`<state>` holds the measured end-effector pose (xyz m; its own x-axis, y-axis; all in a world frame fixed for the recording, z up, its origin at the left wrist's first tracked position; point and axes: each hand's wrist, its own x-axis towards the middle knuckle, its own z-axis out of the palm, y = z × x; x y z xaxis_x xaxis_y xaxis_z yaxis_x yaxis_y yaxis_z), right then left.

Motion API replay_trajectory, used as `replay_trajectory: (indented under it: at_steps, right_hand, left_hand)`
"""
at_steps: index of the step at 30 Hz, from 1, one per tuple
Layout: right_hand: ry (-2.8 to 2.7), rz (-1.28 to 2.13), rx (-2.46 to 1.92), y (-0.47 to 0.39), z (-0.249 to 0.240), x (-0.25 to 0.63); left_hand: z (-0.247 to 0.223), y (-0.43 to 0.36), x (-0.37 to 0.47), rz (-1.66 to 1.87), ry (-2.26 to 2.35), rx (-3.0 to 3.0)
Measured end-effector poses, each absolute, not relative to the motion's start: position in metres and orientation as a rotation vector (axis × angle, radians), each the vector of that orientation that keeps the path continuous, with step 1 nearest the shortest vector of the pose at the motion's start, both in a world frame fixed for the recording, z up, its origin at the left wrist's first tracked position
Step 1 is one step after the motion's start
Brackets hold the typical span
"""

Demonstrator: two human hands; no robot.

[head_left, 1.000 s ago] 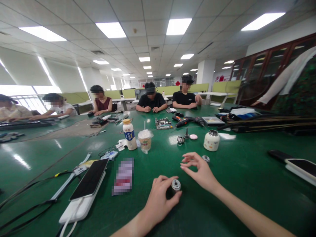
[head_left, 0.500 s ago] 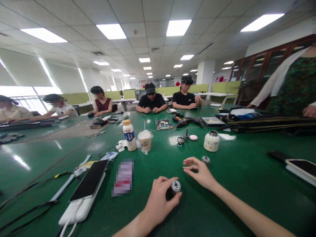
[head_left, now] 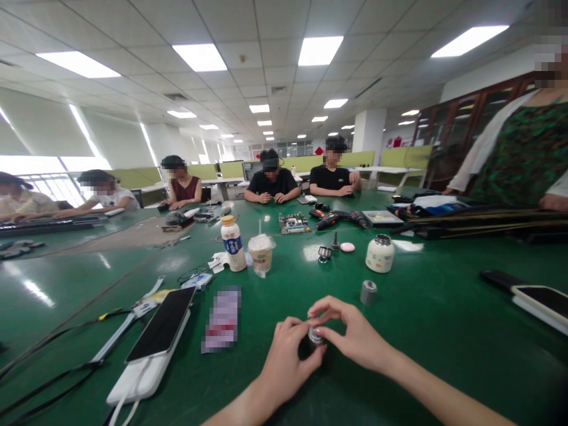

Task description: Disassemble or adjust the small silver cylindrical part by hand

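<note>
Near the front middle of the green table, my left hand (head_left: 289,355) has its thumb and fingers closed round a small silver metal cylinder (head_left: 315,336). From the right, my right hand (head_left: 350,331) pinches the top of the same cylinder, its fingertips partly covering it. A second silver cylinder (head_left: 368,292) stands upright beyond my right hand. Behind that is a cream bottle (head_left: 380,254) with a drawn face and an open metal neck. A metal cup-like part (head_left: 325,254), a small dark part (head_left: 335,241) and a pink oval lid (head_left: 347,247) lie to its left.
A phone (head_left: 162,322) on a white power bank, a purple packet (head_left: 222,319), a milk bottle (head_left: 233,244) and a plastic cup (head_left: 261,254) are on the left. Farther back lie a circuit board (head_left: 294,223) and power drills (head_left: 339,219). Several people are around the table.
My right hand has moved left and down onto the top of the cylinder in my left hand. The second cylinder is now uncovered. A person at the right has shifted slightly.
</note>
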<state>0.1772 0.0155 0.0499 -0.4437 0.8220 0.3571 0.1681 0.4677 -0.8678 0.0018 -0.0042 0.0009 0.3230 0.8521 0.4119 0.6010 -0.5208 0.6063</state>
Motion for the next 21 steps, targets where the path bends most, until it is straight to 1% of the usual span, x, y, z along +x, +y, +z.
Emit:
replay_trajectory:
  at_steps: [5, 11, 16, 21]
  right_hand:
    - [-1.883, 0.997, -0.837, 0.0158, 0.0454, 0.1750]
    - [-1.932, 0.864, -0.934, 0.0188, 0.0484, 0.1813]
    - [-1.922, 0.789, -0.899, 0.0213, 0.0510, 0.1832]
    - [-1.924, 0.848, -0.894, 0.0194, 0.0462, 0.1778]
  left_hand:
    - [0.0022, -0.0050, 0.0024, 1.014, 1.302, 2.257]
    - [0.0053, -0.0047, 0.0021, 0.991, 1.282, 2.282]
    - [0.0045, -0.0041, 0.0018, 0.976, 1.296, 2.265]
    - [0.0066, -0.0050, 0.0024, 1.000, 1.280, 2.260]
